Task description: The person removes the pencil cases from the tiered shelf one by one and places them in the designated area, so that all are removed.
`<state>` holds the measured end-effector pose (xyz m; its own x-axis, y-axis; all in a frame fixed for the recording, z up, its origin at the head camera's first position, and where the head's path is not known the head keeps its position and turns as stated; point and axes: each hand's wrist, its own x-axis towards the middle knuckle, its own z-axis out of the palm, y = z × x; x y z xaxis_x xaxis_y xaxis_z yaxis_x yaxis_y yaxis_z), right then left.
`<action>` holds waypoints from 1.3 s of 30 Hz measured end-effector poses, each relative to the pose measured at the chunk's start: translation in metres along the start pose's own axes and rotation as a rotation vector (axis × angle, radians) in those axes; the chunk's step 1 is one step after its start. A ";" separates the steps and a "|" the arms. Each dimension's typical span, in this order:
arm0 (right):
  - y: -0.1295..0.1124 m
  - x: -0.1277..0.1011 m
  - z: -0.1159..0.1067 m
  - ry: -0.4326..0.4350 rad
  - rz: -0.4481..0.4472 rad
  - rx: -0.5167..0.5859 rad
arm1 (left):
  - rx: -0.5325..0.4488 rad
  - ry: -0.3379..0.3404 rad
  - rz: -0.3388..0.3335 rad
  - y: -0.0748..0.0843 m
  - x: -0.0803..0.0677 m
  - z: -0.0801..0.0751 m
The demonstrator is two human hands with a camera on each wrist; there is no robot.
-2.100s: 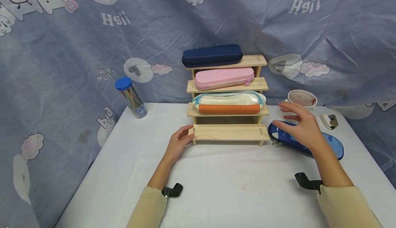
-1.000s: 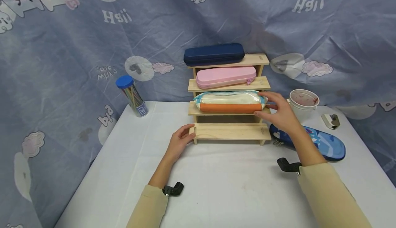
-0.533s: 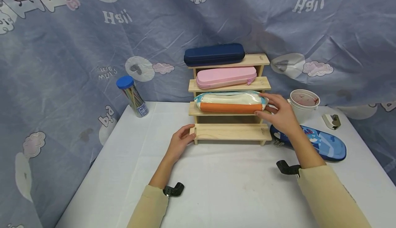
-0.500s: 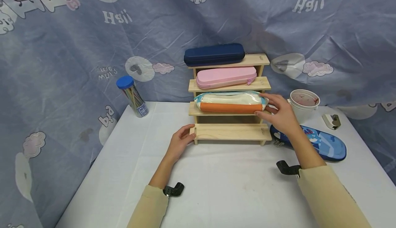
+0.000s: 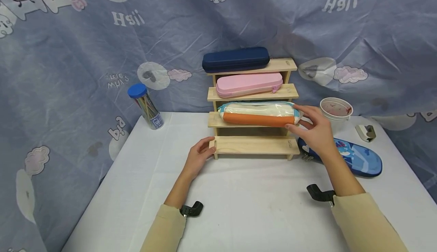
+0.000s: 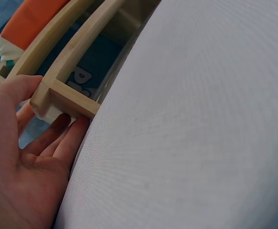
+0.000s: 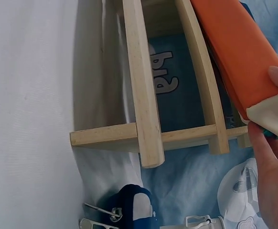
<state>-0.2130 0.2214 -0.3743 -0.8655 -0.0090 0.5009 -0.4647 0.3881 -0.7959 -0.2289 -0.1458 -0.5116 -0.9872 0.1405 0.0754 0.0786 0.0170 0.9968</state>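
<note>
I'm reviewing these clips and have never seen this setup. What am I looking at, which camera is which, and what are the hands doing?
No machine here: a person works with bare hands, wearing a head camera and one on each wrist. The wide picture is the head view; the two close-ups look along each hand.

On the white-covered table stands a stepped wooden rack. Its top step bears a navy hard pencil case, the next a pink pencil case. The right hand grips the end of an orange and clear pencil pouch on the third step. The left hand holds the rack's lowest corner.

Beside the rack lie a blue printed pencil case, a white cup and a blue-lidded tube of sticks.
</note>
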 end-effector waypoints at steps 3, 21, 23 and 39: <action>-0.001 -0.004 -0.001 0.027 -0.007 -0.002 | -0.007 -0.010 -0.001 0.000 0.000 -0.001; 0.037 -0.031 -0.019 0.099 0.043 -0.098 | -0.019 -0.028 -0.019 0.001 -0.001 -0.001; 0.035 -0.035 -0.021 0.099 0.049 -0.096 | -0.015 -0.018 -0.007 0.000 -0.001 -0.001; 0.029 -0.069 -0.048 0.074 0.067 -0.080 | -0.004 0.006 0.024 -0.001 -0.001 -0.001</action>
<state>-0.1580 0.2773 -0.4161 -0.8765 0.0867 0.4735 -0.3871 0.4578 -0.8004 -0.2286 -0.1469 -0.5130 -0.9858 0.1349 0.1000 0.1023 0.0100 0.9947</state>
